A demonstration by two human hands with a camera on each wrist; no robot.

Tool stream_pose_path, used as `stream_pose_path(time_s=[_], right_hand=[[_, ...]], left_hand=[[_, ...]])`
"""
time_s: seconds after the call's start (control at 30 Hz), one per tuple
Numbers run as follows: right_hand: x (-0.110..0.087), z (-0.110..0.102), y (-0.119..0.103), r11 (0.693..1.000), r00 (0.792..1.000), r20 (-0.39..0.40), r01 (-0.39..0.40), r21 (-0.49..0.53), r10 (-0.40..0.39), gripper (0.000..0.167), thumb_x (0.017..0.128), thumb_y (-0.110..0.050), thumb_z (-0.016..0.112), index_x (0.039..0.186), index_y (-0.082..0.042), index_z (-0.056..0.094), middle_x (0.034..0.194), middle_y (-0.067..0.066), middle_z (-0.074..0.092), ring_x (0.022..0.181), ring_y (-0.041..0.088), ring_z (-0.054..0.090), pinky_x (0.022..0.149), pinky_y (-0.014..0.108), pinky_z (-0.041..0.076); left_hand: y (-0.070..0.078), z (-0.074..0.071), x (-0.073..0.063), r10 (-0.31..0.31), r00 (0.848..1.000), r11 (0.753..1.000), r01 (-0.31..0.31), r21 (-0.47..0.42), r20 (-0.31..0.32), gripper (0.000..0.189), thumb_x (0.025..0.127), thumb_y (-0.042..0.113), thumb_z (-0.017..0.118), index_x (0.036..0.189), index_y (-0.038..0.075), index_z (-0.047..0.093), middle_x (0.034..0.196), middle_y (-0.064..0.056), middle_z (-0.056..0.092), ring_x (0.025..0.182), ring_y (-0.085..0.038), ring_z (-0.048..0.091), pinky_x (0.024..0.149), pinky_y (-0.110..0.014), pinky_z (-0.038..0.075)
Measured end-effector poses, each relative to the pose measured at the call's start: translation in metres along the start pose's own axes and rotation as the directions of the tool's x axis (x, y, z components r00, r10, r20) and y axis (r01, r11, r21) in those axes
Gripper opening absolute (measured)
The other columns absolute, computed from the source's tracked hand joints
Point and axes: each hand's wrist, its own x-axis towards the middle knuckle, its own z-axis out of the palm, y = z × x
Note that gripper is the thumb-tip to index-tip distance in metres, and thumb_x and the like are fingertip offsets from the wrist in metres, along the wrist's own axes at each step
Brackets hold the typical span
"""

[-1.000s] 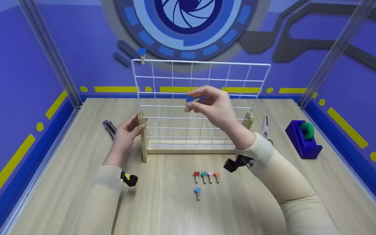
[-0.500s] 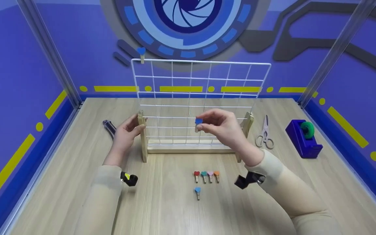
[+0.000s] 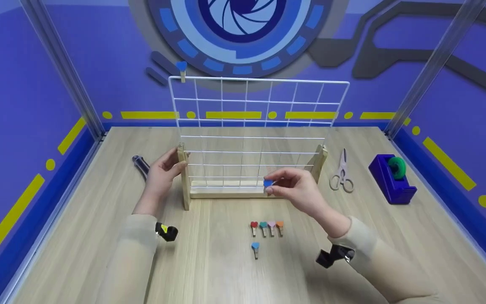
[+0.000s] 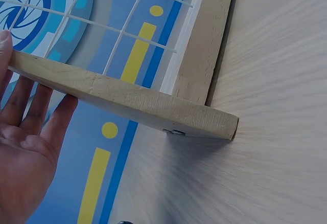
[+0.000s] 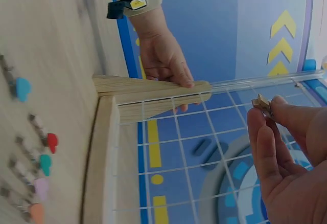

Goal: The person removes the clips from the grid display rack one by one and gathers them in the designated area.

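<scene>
My right hand (image 3: 295,190) pinches a small wooden clothespin (image 5: 263,104) with a blue heart, in front of the lower part of the white wire grid (image 3: 260,121). The grid stands upright in a wooden stand, whose left post (image 3: 184,177) my left hand (image 3: 162,179) grips near its top, thumb on the near side. In the left wrist view, several fingers reach behind the post (image 4: 127,93). Another blue heart clothespin (image 3: 182,71) is clipped at the grid's top left corner. On the table lie red (image 3: 254,228), teal (image 3: 263,229), pink (image 3: 272,228), orange (image 3: 280,228) and blue (image 3: 255,250) heart clothespins.
Right of the stand lie scissors (image 3: 342,173), and beyond them a blue tape dispenser (image 3: 392,181) with a green roll. A dark-handled tool (image 3: 141,165) lies behind my left hand, partly hidden. Blue walls enclose the wooden table (image 3: 209,253).
My right hand has come down and slightly right, from mid-grid to the stand's bottom rail, still pinching the clothespin. The scissors have come fully into sight. My left hand has stayed on the post.
</scene>
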Motion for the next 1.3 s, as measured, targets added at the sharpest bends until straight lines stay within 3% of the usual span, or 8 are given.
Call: stream_pose_path(time_s=[0.33, 0.5, 0.67, 0.8, 1.0, 1.3], right_hand=[[-0.031, 0.006, 0.039, 0.998, 0.998, 0.038, -0.059, 0.007, 0.059, 0.022, 0.09, -0.003, 0.076, 0.111, 0.005, 0.072, 0.097, 0.018, 0.075, 0.082, 0.007, 0.072, 0.073, 0.023, 0.062], [-0.045, 0.015, 0.056, 0.99, 0.988, 0.061, -0.14, -0.005, 0.14, 0.023, 0.089, -0.003, 0.077, 0.11, 0.004, 0.073, 0.103, 0.025, 0.074, 0.08, 0.008, 0.072, 0.07, 0.023, 0.062], [-0.059, 0.027, 0.071, 0.969, 0.965, 0.096, -0.245, -0.019, 0.245, 0.023, 0.089, -0.004, 0.078, 0.109, 0.005, 0.073, 0.103, 0.026, 0.073, 0.079, 0.009, 0.07, 0.07, 0.023, 0.062], [-0.068, 0.035, 0.078, 0.953, 0.949, 0.098, -0.296, -0.061, 0.301, 0.02, 0.085, -0.003, 0.08, 0.104, 0.003, 0.075, 0.1, 0.019, 0.074, 0.082, 0.008, 0.066, 0.071, 0.017, 0.058], [-0.075, 0.043, 0.083, 0.949, 0.949, 0.087, -0.294, -0.112, 0.304, 0.019, 0.082, -0.002, 0.083, 0.099, 0.0, 0.076, 0.095, 0.017, 0.073, 0.081, 0.008, 0.062, 0.07, 0.016, 0.055], [-0.077, 0.051, 0.087, 0.907, 0.924, 0.089, -0.34, -0.249, 0.371, 0.016, 0.081, -0.003, 0.083, 0.095, -0.01, 0.077, 0.09, 0.002, 0.072, 0.083, 0.014, 0.061, 0.071, 0.019, 0.051]], left_hand=[[0.0, 0.001, 0.0, 0.003, 1.0, 1.0, -0.003, -0.027, -0.015, 0.061, 0.1, 0.007, 0.067, 0.155, 0.006, 0.043, 0.15, -0.021, 0.055, 0.125, -0.011, 0.058, 0.096, -0.014, 0.054], [0.0, 0.0, -0.001, -0.012, 1.0, 1.0, 0.012, -0.012, 0.003, 0.061, 0.1, 0.013, 0.068, 0.156, 0.009, 0.043, 0.151, -0.016, 0.055, 0.134, -0.017, 0.055, 0.099, -0.014, 0.053], [0.002, -0.001, -0.003, -0.025, 1.0, 1.0, 0.025, -0.003, 0.018, 0.061, 0.101, 0.018, 0.068, 0.157, 0.012, 0.043, 0.153, -0.013, 0.055, 0.141, -0.022, 0.051, 0.105, -0.018, 0.052], [0.002, 0.001, -0.001, -0.023, 1.0, 0.999, 0.023, -0.024, -0.002, 0.061, 0.1, 0.012, 0.067, 0.156, 0.01, 0.043, 0.152, -0.017, 0.055, 0.132, -0.012, 0.056, 0.099, -0.014, 0.053], [0.002, 0.002, 0.0, -0.004, 1.0, 0.999, 0.003, -0.047, -0.023, 0.062, 0.099, 0.007, 0.067, 0.156, 0.003, 0.042, 0.149, -0.025, 0.055, 0.111, 0.005, 0.06, 0.093, -0.012, 0.054], [0.001, 0.002, 0.0, 0.01, 1.0, 0.997, -0.011, -0.07, -0.012, 0.06, 0.099, 0.005, 0.066, 0.155, 0.004, 0.044, 0.148, -0.024, 0.056, 0.111, 0.006, 0.062, 0.095, -0.013, 0.054]])
